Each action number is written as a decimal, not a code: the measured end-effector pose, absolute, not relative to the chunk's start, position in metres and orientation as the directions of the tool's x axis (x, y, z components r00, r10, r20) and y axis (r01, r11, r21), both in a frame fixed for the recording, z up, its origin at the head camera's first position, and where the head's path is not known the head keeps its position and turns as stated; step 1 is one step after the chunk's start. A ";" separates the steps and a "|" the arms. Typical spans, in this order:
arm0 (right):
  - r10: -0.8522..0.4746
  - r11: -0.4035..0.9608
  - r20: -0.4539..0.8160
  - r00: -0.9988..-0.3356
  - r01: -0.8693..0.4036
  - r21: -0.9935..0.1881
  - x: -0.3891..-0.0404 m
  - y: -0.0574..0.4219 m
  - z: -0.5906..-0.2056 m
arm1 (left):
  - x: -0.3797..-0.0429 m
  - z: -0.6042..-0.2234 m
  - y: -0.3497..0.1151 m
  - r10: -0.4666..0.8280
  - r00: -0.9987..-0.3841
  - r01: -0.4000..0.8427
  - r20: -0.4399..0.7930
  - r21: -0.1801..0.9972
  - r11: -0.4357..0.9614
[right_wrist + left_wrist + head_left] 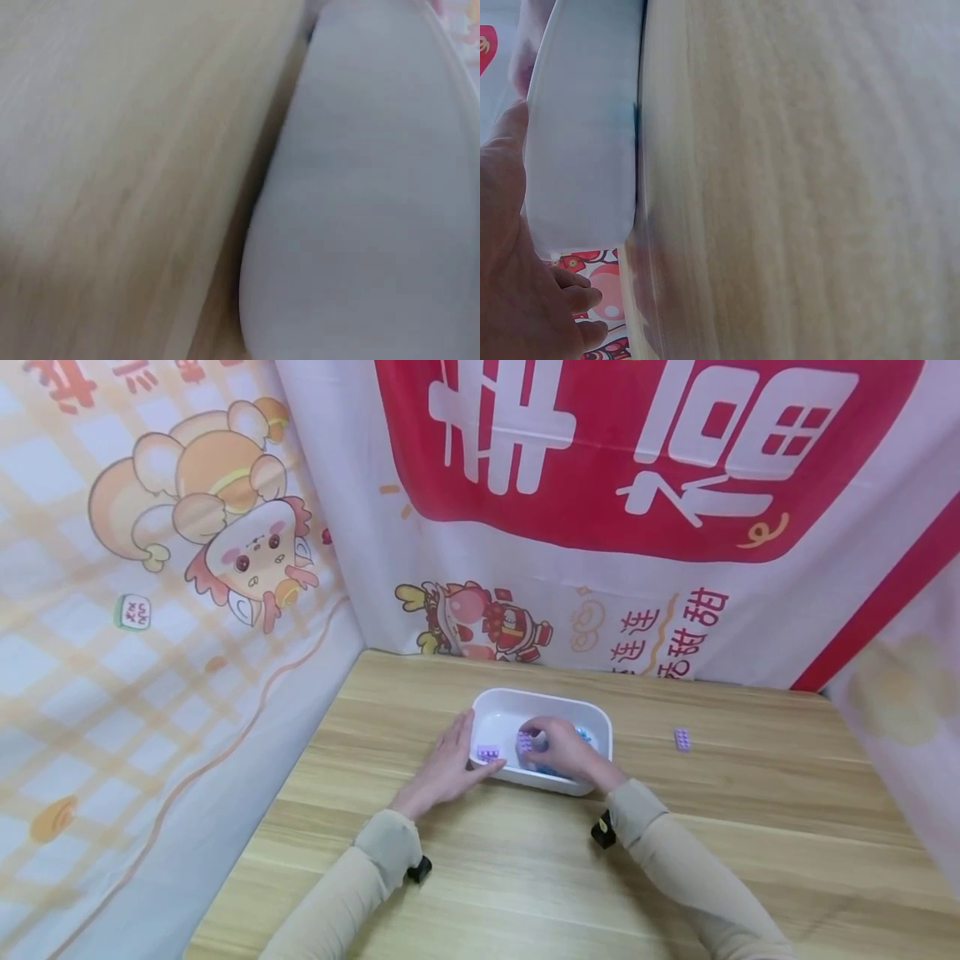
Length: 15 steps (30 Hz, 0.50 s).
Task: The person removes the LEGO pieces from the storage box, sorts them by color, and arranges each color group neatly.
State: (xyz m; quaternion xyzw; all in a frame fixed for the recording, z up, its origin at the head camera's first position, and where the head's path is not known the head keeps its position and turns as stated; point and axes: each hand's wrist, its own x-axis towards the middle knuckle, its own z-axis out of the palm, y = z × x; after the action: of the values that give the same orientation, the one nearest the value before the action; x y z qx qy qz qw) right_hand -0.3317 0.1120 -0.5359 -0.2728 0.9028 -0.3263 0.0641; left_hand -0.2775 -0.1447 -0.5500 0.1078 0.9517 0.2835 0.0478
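White bin (542, 782) apparently being steadied at its near-left corner by the loosely spread left hand (446, 767), while a purple block (523, 742) is pinched inside by the right hand (566, 750), a second block (487, 752) being left lying near the bin's left end.

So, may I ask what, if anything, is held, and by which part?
The right hand pinches a purple block, apparently by opposite edges; the left hand touches the tub.

From here I see a wood-grain table (787, 843), red-and-white curtain (600, 527) behind, cartoon-printed cloth (150, 652) at left.
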 end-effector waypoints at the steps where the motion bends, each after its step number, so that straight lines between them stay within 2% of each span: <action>1: -0.518 0.639 0.060 -0.853 -0.432 -0.636 -0.330 0.116 -0.534 | -0.277 -0.549 -0.144 0.232 -0.972 0.177 -0.031 0.552 0.815; 7: -0.441 0.641 0.079 -0.894 -0.375 -0.670 -0.325 0.143 -0.531 | -0.277 -0.549 -0.144 0.244 -0.969 0.187 -0.033 0.544 0.818; 15: -0.420 0.596 0.237 -0.876 -0.463 -0.656 -0.326 0.165 -0.526 | -0.278 -0.549 -0.144 0.235 -0.971 0.177 -0.035 0.550 0.816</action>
State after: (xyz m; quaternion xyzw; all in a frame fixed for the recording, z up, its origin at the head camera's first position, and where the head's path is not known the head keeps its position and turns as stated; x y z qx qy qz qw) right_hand -0.3264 0.1646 -0.5257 -0.2475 0.8928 -0.3753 -0.0287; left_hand -0.2776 -0.1435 -0.5488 0.1082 0.9516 0.2832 0.0505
